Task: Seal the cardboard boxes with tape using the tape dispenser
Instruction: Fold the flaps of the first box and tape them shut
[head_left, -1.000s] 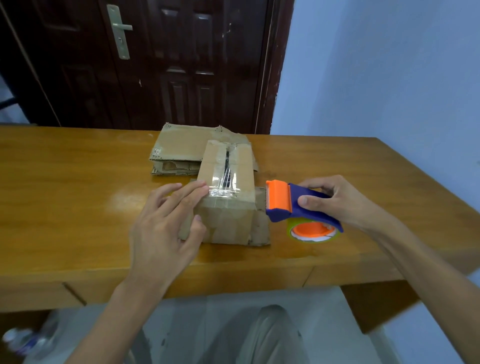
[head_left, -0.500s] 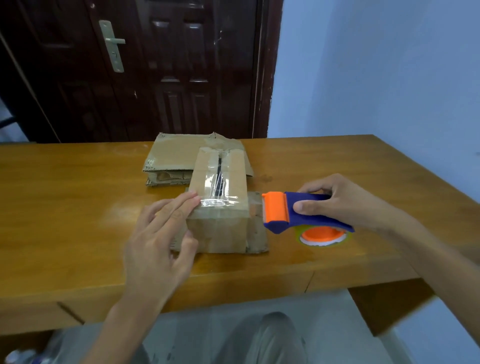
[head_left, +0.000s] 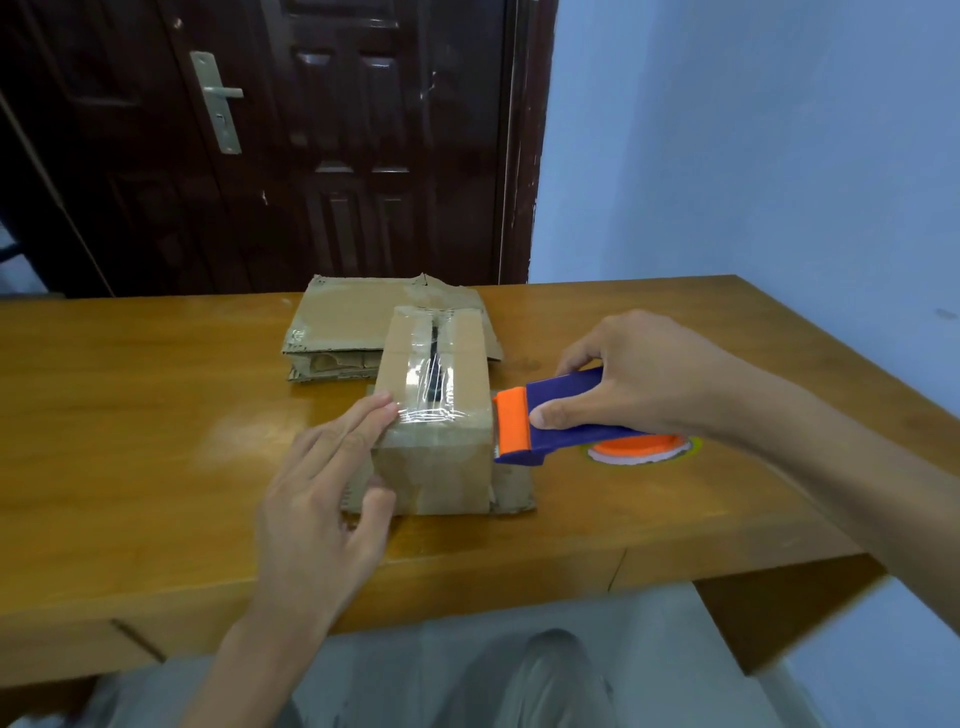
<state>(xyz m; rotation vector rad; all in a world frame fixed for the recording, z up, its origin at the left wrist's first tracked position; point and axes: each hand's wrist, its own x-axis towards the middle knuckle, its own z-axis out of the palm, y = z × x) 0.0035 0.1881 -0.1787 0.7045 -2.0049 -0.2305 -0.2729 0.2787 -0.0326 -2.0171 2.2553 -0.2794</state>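
Note:
A small cardboard box (head_left: 434, 457) stands on the wooden table (head_left: 130, 415), with clear tape along its top seam. My left hand (head_left: 322, 499) lies against the box's left side, straight fingers on the near top edge and thumb at the front face. My right hand (head_left: 634, 379) grips the blue handle of the tape dispenser (head_left: 550, 423). Its orange head touches the box's right top edge, and its orange tape roll hangs over the table.
A flattened cardboard stack (head_left: 353, 332) lies just behind the box. A loose cardboard flap (head_left: 514, 493) sticks out under the box's right side. A dark door (head_left: 291, 140) stands behind the table, and a blue wall (head_left: 753, 156) rises to the right.
My right hand has brought the dispenser leftward until its orange head meets the box's right edge. My left hand has stayed on the box. The camera view has tilted slightly.

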